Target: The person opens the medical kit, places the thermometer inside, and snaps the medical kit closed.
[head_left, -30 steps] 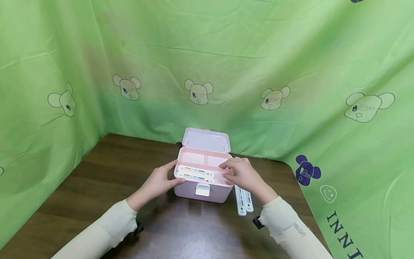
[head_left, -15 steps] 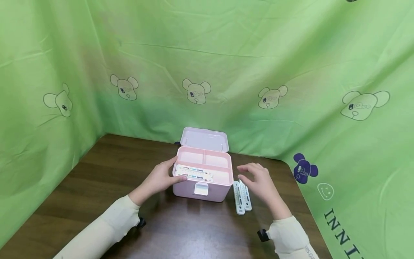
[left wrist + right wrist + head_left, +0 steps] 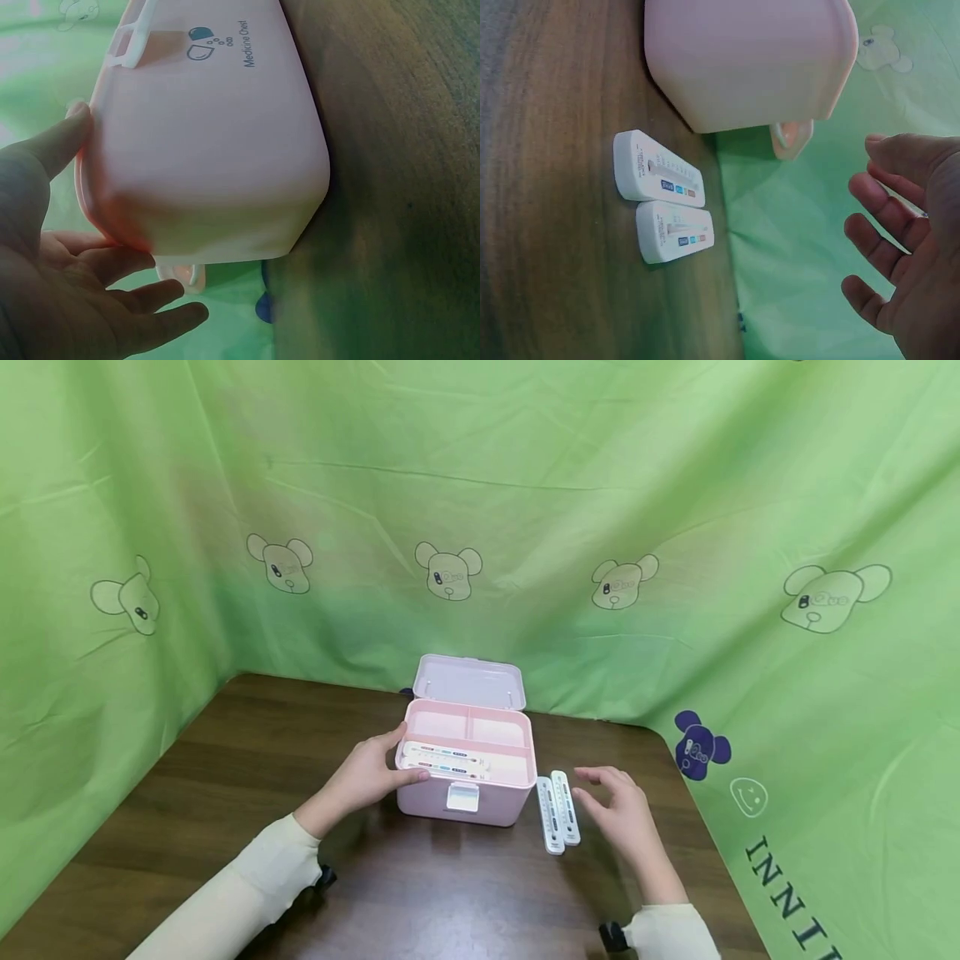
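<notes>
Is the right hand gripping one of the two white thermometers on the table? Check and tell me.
No. The right hand hovers open beside the two white thermometers, which lie untouched on the table.

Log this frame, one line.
left hand: steadies pink box | right hand: open, beside two thermometers on table | lid: open

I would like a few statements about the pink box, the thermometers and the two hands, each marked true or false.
1. The lid of the pink box is open. True.
2. The right hand grips a thermometer. False: it hovers open beside the two thermometers on the table, touching neither.
3. The left hand rests against the side of the box. True.
4. The box is empty. False: thermometers in the box lie in its front compartment.
</notes>
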`<action>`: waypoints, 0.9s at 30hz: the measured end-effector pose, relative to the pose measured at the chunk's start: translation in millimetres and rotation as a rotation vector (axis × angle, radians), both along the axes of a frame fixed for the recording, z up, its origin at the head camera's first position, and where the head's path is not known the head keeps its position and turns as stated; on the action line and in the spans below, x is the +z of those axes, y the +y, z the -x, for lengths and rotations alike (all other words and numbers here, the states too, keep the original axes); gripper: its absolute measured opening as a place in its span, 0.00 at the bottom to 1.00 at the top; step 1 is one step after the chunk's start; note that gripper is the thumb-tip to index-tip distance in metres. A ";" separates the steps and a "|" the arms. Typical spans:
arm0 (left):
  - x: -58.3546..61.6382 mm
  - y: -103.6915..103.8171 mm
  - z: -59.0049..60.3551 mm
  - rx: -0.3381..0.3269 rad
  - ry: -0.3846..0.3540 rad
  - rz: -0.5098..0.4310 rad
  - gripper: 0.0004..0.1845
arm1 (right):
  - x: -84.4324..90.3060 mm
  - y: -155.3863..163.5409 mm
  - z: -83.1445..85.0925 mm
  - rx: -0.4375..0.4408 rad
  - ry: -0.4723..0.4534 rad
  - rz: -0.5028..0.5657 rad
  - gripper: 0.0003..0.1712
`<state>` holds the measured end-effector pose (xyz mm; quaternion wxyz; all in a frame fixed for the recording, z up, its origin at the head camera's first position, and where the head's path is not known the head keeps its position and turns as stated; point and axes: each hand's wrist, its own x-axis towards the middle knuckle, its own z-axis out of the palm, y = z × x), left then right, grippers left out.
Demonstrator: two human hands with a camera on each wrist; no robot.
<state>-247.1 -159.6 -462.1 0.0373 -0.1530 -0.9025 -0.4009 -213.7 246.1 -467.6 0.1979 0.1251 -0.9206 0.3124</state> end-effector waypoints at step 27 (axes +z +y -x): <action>1.4 0.4 -2.0 -0.004 -0.022 0.020 0.55 | -59.1 -1.1 -18.7 -0.138 -0.333 -0.062 0.34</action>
